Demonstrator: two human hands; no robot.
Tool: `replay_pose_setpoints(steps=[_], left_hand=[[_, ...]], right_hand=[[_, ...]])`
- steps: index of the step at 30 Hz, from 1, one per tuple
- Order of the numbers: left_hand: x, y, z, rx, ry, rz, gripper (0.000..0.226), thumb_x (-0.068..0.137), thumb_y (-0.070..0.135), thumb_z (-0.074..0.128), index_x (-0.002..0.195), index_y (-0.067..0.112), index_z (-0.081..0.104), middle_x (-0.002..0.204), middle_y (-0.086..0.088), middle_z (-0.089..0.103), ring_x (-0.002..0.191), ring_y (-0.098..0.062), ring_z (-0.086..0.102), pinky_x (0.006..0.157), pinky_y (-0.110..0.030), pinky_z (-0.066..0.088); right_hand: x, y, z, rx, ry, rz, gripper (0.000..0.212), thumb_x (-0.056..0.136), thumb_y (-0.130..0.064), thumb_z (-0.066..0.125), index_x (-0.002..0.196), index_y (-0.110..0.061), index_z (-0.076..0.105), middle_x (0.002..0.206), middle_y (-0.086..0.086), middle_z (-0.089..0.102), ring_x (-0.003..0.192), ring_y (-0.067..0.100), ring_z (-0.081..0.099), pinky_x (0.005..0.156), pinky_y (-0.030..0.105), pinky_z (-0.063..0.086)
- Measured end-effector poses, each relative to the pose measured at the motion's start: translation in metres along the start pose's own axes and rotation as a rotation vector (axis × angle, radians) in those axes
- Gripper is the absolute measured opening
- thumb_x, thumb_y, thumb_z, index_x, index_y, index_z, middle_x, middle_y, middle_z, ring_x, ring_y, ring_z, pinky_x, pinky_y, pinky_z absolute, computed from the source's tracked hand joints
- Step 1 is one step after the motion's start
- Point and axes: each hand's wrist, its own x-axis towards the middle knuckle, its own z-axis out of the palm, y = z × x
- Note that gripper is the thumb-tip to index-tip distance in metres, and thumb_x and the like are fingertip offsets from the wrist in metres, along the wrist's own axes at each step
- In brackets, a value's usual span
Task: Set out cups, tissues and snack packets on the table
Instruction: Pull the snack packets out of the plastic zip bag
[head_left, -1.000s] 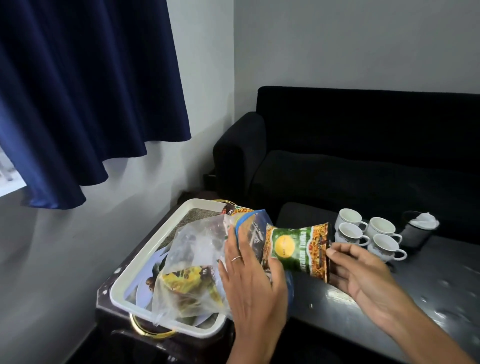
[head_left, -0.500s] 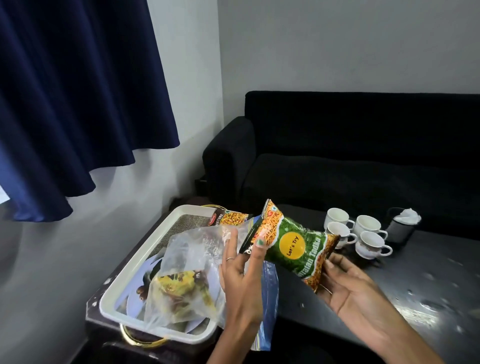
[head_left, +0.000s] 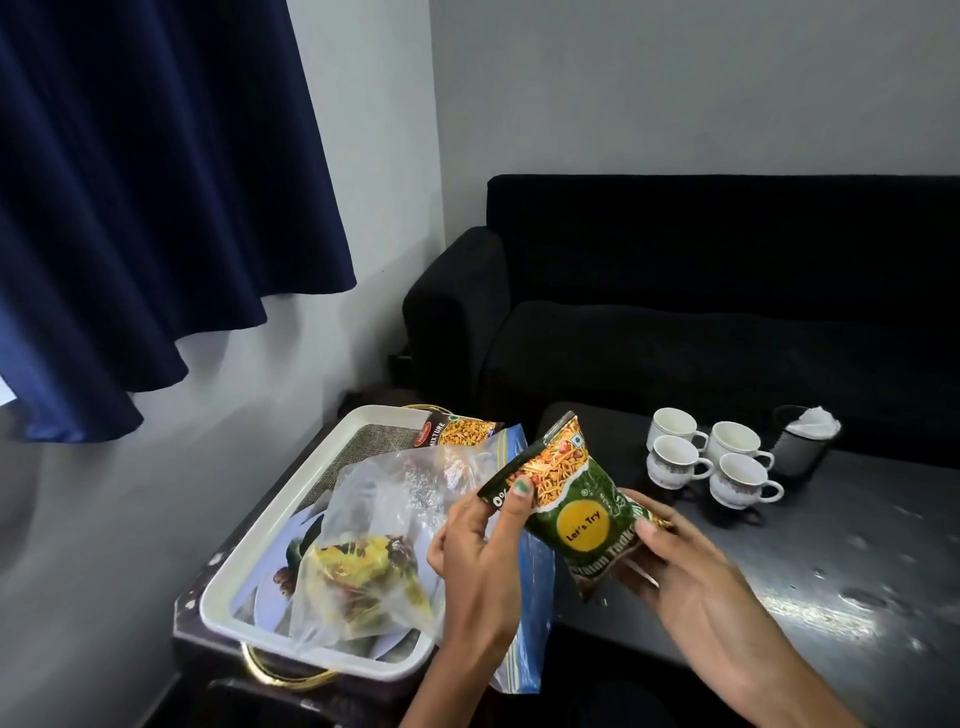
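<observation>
1. While both hands hold it in the air above the table's (head_left: 857, 545) left edge, the green snack packet (head_left: 576, 512) tilts with its top away from the person.
2. The left hand (head_left: 480, 551) pinches the packet's near upper corner between thumb and fingers; the same hand also holds a clear plastic bag (head_left: 384, 525).
3. The right hand (head_left: 675, 561) grips the packet's lower end, fingers curled round it.
4. The plastic bag hangs over a white tray (head_left: 270, 525), where another snack packet (head_left: 457, 434) lies at the far end.
5. Four white cups (head_left: 709, 462) stand clustered toward the table's far edge, just beside a dark tissue holder (head_left: 802, 441).
</observation>
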Motion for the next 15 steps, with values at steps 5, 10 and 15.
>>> replay_pose_setpoints(steps=[5,10,15], left_hand=[[0.001,-0.006,-0.002,0.254,-0.073,0.023,0.069,0.063,0.086,0.032,0.089,0.029,0.060,0.108,0.007,0.054,0.124,-0.030,0.039,0.110,-0.050,0.026],[0.005,-0.015,-0.010,0.802,-0.117,0.172,0.096,0.065,0.092,0.014,0.148,0.043,0.010,0.156,0.022,0.003,0.143,-0.001,-0.005,0.114,-0.037,-0.011],[0.009,-0.032,-0.021,1.365,-0.255,0.052,0.100,0.088,0.064,0.043,0.148,0.018,-0.022,0.154,-0.002,-0.032,0.142,-0.028,-0.029,0.112,-0.050,-0.019]], right_hand=[[0.000,0.002,-0.003,-0.001,0.117,-0.063,0.026,0.069,-0.010,0.066,0.095,-0.003,0.066,0.098,0.016,0.073,0.081,0.021,0.072,0.065,0.027,0.059],[0.004,-0.001,-0.011,0.027,0.279,-0.129,0.020,0.069,-0.009,0.065,0.089,-0.005,0.063,0.082,0.008,0.075,0.071,0.014,0.071,0.060,0.023,0.058],[0.008,-0.004,-0.025,0.062,0.391,-0.127,0.014,0.076,-0.009,0.065,0.090,-0.009,0.064,0.079,0.002,0.076,0.071,0.011,0.072,0.072,0.028,0.058]])
